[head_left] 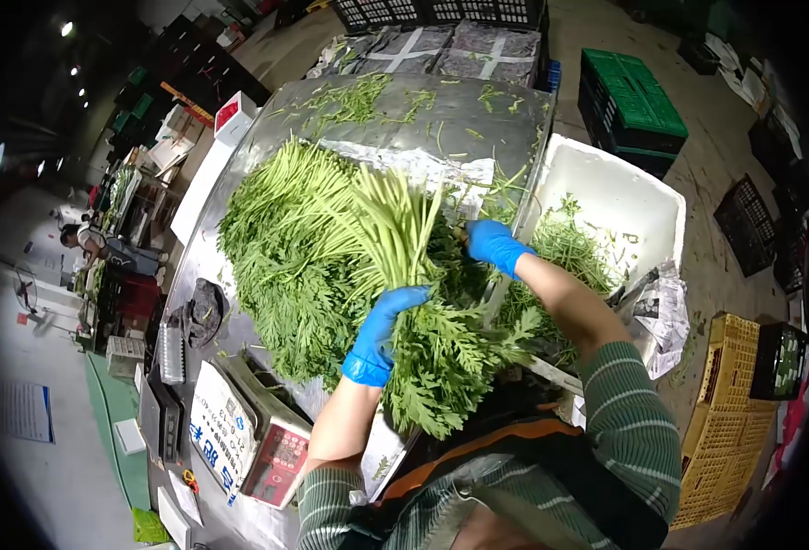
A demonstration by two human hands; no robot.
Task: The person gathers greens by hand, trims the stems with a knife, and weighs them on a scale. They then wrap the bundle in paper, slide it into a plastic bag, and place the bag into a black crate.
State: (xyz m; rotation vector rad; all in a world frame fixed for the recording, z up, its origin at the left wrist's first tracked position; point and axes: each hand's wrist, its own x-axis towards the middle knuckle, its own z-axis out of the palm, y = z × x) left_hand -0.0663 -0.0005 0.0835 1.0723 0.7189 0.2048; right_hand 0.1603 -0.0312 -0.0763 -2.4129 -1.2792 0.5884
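Blue gloves (364, 367) cover both my hands, which work over a metal table (459, 115). My left hand (386, 332) is closed around a bunch of leafy greens (393, 229), gripping it where the pale stems meet the foliage. The cut stems fan away from me; the leaves hang towards my body, at the near edge of the table. My right hand (496, 246) lies to the right of these stems, apart from them, its fingertips turned towards the bunch. Something small and dark shows at those fingertips, but I cannot tell whether I am pinching it.

Left of the bunch, and just beside it, lies a large heap of similar greens (276, 266), stems likewise pointing away from me. Beyond both, a pale sheet (473, 174) lies flat, with loose scraps (354, 99) scattered farther back. At right, against the table's side, a white foam box (652, 188) contains green trimmings (583, 261); my right forearm passes over its near-left part. At lower left stands a device with a red keypad panel (279, 463), near a crumpled dark bag (205, 313).
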